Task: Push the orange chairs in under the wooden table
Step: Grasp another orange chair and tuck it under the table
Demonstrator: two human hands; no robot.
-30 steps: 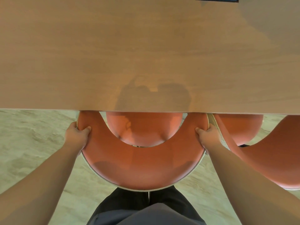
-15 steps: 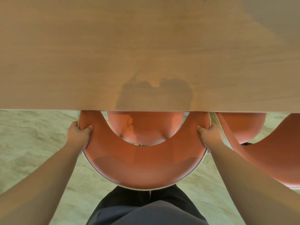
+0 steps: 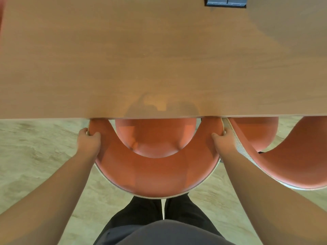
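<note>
- The orange chair [image 3: 155, 175] is right in front of me. Its round seat [image 3: 155, 137] is partly tucked under the wooden table [image 3: 159, 59], and the tips of its curved back sit right at the table's edge.
- My left hand [image 3: 88, 142] holds the left end of the curved back. My thumb lies on the orange inside and my fingers wrap round the outside edge.
- My right hand [image 3: 223, 142] holds the right end the same way. So both my hands are wrapped tight on this one chair, one on each side.
- I think I am in the middle of the pushing step for this chair. The seat is partly under, but most of the back sticks out toward my legs [image 3: 159, 214].
- For the next move, I think I need to push evenly with both arms, so the chair goes in straight and does not turn.
- I must watch my fingers, because they are close to the table's edge and could get squashed there.
- A second orange chair [image 3: 297, 161] stands just beside my right arm. Its back sticks out too, so I think it needs a push after this one.
- The two chairs look very close, maybe touching, so mine could bump it.
- A dark box [image 3: 225, 1] sits at the far side of the table top.
- The pale floor [image 3: 35, 147] shows under my arms.
</note>
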